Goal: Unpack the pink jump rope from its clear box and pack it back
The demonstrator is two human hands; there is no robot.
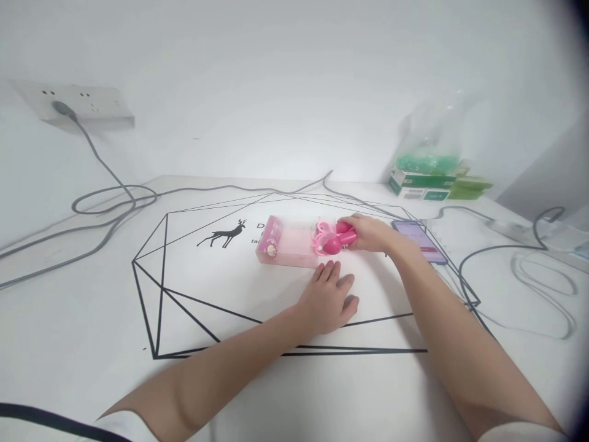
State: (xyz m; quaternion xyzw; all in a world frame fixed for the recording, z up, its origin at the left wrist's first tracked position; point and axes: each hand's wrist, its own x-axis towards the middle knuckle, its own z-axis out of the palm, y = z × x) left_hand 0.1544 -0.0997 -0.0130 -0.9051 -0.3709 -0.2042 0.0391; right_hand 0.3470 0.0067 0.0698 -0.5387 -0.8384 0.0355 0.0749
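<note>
A bright pink bundle point(335, 238) has rounded handles and thin loops, and looks like a coiled skipping rope. My right hand point(365, 232) is closed round its handle end, over the right end of a clear pink box point(297, 245). The box lies flat on the table, with a printed cartoon panel on its left end. Whether the rope touches the box or sits partly inside it, I cannot tell. My left hand point(326, 301) rests palm down on the table with fingers spread, its fingertips at the box's near edge and nothing held.
A phone point(419, 241) with a lit screen lies by my right forearm. Green-and-white boxes point(421, 183) with a plastic bag point(430, 144) on top stand at the back right. Grey cables point(225, 188) run along the back and both sides. A wall socket panel point(99, 104) is at left.
</note>
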